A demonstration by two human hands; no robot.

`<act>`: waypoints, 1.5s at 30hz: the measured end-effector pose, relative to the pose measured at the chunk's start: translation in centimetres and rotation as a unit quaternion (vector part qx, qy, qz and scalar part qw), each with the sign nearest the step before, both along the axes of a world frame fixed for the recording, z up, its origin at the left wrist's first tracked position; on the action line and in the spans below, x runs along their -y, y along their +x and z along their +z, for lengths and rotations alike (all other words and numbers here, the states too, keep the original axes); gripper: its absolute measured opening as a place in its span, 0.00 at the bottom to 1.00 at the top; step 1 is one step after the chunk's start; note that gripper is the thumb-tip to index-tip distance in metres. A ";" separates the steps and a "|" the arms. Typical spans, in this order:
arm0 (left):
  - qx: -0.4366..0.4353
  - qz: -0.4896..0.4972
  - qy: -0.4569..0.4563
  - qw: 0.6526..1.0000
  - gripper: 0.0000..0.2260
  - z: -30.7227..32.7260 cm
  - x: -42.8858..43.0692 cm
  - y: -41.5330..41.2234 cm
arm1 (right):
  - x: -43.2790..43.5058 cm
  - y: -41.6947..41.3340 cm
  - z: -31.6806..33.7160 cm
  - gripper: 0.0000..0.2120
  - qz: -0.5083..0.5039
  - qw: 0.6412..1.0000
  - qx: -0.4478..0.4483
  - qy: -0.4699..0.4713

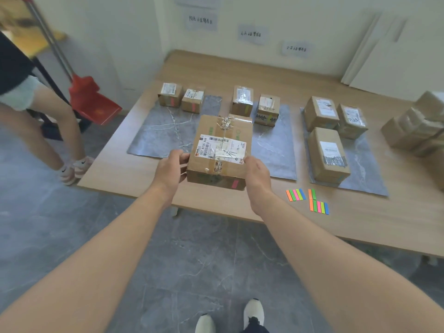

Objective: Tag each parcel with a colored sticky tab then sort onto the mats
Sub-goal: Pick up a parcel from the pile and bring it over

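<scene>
- Left hand (171, 168) and right hand (255, 175) gripped near corners of cardboard parcel (219, 150), fingers curled round its sides.
- Parcel was held above tabletop (120, 171), over gap between left mat (158, 133) and middle mat (276, 150).
- Pink tab (235, 183) was on parcel's near face.
- Judged risks:
  - Grip sat at near end only, so far end could dip and slip.
  - Parcel hung between two mats, so wrong-mat drop was possible.
  - Left-mat parcels (170, 94) bore pink tabs, so that mat seemed right, though set-down could knock them.
</scene>
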State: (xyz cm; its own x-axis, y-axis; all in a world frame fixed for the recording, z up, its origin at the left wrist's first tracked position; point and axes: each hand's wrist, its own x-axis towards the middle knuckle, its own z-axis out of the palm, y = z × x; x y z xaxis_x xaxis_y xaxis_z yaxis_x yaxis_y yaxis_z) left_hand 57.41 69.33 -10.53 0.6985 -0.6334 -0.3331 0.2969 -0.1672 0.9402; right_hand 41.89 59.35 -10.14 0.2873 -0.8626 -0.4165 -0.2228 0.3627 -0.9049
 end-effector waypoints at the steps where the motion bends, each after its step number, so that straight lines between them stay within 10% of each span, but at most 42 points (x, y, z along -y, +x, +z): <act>1: 0.000 0.003 0.002 1.000 0.18 0.3 0.0 0.4 | 0.1 0.5 0.2 0.12 0.004 1.000 0.001 -0.003; 24: -0.017 0.118 0.067 0.991 0.16 -3.4 2.7 19.9 | 7.0 23.5 -5.2 0.13 0.129 0.991 0.001 0.036; 45: -0.093 -0.027 0.123 0.988 0.13 -12.5 9.1 40.7 | 9.1 40.5 -14.8 0.31 0.033 0.984 -0.122 0.122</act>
State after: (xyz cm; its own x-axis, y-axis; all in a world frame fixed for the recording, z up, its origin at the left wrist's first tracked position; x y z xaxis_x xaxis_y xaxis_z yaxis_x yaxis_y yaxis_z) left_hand 98.08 60.21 -23.00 0.5791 -0.5516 -0.6004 0.4445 -0.4037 0.7996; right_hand 82.35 50.22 -24.95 0.2045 -0.7107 -0.6732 -0.4531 0.5409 -0.7086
